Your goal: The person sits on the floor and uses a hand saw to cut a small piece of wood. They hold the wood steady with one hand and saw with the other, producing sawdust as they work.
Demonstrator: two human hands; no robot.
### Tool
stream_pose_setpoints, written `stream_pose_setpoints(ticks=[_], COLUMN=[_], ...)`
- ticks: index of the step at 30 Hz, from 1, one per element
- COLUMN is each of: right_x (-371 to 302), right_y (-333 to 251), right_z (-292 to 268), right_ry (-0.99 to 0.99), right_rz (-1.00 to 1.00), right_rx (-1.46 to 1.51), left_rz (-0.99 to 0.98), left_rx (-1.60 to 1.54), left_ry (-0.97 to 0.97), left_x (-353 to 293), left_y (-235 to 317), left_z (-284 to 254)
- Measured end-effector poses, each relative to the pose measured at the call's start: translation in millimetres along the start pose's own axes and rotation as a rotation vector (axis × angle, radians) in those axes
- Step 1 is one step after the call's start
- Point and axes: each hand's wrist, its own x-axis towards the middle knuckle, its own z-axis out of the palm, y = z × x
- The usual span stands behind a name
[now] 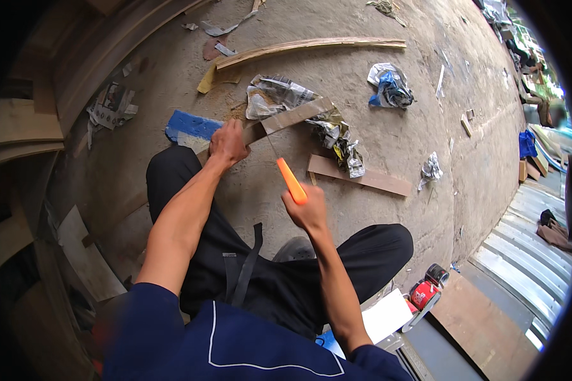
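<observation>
My right hand [306, 208] is closed around the orange handle of a handsaw [292, 180]. Its thin blade runs up to the near edge of a brown wooden plank [297, 117], and a cut line shows there. Pressed onto the plank just left of the blade is my left hand [229, 145], its fingers wrapped over the wood. Beneath and beside the plank lies a blue-painted wood piece [194, 124]. Sawdust [238, 112] and crumpled newspaper [285, 93] lie on the ground behind my left hand. The plank's left end is partly hidden by my hand and knee.
A long wooden strip [311, 46] lies farther off. A flat brown board [368, 180] rests to the right, near crumpled paper balls [391, 86]. Low at the right are a red power tool [424, 294] and corrugated metal sheets [521, 257]. Wooden boards [24, 124] stand at the left.
</observation>
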Motion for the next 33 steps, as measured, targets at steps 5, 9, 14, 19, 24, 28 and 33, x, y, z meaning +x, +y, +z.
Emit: stream_pose_setpoints(ticks=[5, 9, 14, 19, 24, 28, 33], right_x=[-3, -28, 39, -34, 29, 1, -28], right_y=[-10, -14, -12, -12, -4, -2, -2], right_z=[-9, -19, 10, -18, 15, 4, -12], right_ry=[0.031, 0.013, 0.056, 0.004, 0.055, 0.031, 0.023], right_rz=[0.086, 0.070, 0.048, 0.070, 0.031, 0.000, 0.054], right_rx=[0.116, 0.099, 0.006, 0.058, 0.047, 0.037, 0.090], left_rz=[-0.016, 0.030, 0.039, 0.014, 0.050, 0.041, 0.064], left_rx=[0.011, 0.008, -0.002, -0.018, -0.049, -0.015, -0.007], left_ry=[-0.039, 0.060, 0.020, 0.067, 0.068, 0.036, 0.096], left_x=[0, 0, 2, -4, -3, -6, -5], left_y=[5, -10, 3, -10, 0, -2, -7], left_z=[-4, 1, 2, 6, 0, 2, 11])
